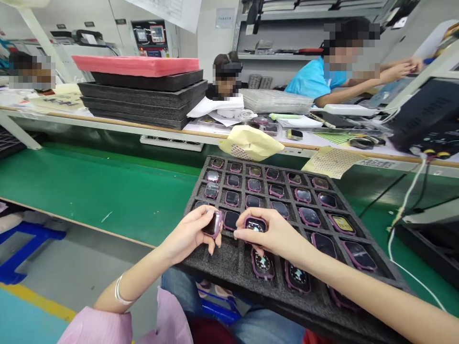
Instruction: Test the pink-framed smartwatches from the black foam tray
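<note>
My left hand is closed around a smartwatch body with a purple case and a dark, shiny screen, held just over the left side of a black foam tray. Between the thumb and fingers of my right hand is another purple smartwatch, its screen lit. The tray has square compartments, most with a purple-cased watch in them. Below my right hand lie a watch with a lit dial and a second lit watch. One watch at the right shows a yellow screen.
Behind the tray runs a bench shelf with stacked black foam trays topped by pink foam. Yellow paper sheets hang over its edge. A white cable drops at the right. A co-worker in a blue shirt sits across.
</note>
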A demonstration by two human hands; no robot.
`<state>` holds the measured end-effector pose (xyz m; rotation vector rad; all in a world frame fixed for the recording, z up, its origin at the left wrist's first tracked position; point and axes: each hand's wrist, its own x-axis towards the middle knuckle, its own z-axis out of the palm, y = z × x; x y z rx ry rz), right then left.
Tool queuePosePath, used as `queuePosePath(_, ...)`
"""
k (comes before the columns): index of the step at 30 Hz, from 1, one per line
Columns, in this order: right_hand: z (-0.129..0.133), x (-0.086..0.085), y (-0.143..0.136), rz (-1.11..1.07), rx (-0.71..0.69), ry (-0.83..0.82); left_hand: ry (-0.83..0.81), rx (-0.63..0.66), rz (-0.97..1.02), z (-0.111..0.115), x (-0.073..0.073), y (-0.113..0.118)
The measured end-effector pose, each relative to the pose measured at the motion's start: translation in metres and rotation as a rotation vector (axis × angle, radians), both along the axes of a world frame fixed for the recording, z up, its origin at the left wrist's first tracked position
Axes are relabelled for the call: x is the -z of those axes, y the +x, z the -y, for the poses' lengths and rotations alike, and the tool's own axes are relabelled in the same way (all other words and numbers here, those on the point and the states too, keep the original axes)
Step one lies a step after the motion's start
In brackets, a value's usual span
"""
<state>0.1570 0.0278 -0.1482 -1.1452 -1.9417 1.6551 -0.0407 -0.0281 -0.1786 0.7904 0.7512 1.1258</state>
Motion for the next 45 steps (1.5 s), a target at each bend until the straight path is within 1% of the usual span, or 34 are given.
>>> queuePosePath(3, -0.005, 0.004, 0.006, -0.075, -0.061, -0.09, 0.032, 0.007, -0.151, 0.001, 0.004, 0.0)
queuePosePath(6, -0.002, 0.007, 0.01, -0.136, -0.161, -0.202, 0.08, -0.017, -0.391, 0.004, 0.007, -0.001)
queuePosePath(8, 0.001, 0.008, 0.011, -0.162, -0.195, -0.232, 0.076, -0.039, -0.495, 0.005, 0.008, -0.001)
queuePosePath(11, 0.005, 0.01, 0.01, -0.21, -0.177, -0.254, 0.075, -0.021, -0.587, 0.008, 0.01, 0.0)
queuePosePath(13, 0.005, 0.012, 0.009, -0.232, -0.155, -0.269, 0.116, -0.024, -0.629, 0.009, 0.011, 0.001)
queuePosePath(18, 0.005, 0.015, 0.008, -0.269, -0.117, -0.285, 0.251, -0.128, -0.735, 0.014, 0.015, 0.004)
queuePosePath(23, 0.006, 0.019, 0.008, -0.306, -0.096, -0.302, 0.264, -0.148, -0.76, 0.018, 0.017, 0.004)
queuePosePath(28, 0.008, 0.023, 0.007, -0.358, -0.11, -0.338, 0.296, -0.163, -0.759, 0.021, 0.018, 0.003)
queuePosePath(31, 0.009, 0.025, 0.008, -0.35, -0.1, -0.341, 0.278, -0.173, -0.743, 0.022, 0.018, 0.002)
queuePosePath(36, 0.007, 0.027, 0.009, -0.278, -0.173, -0.342, 0.283, -0.101, -0.759, 0.02, 0.016, -0.001)
queuePosePath(39, 0.005, 0.029, 0.01, -0.263, -0.211, -0.343, 0.29, -0.102, -0.765, 0.019, 0.014, 0.0)
queuePosePath(42, 0.006, 0.03, 0.011, -0.261, -0.206, -0.351, 0.292, -0.111, -0.778, 0.019, 0.014, 0.0)
queuePosePath(45, 0.007, 0.03, 0.012, -0.264, -0.188, -0.367, 0.289, -0.087, -0.777, 0.02, 0.015, 0.0)
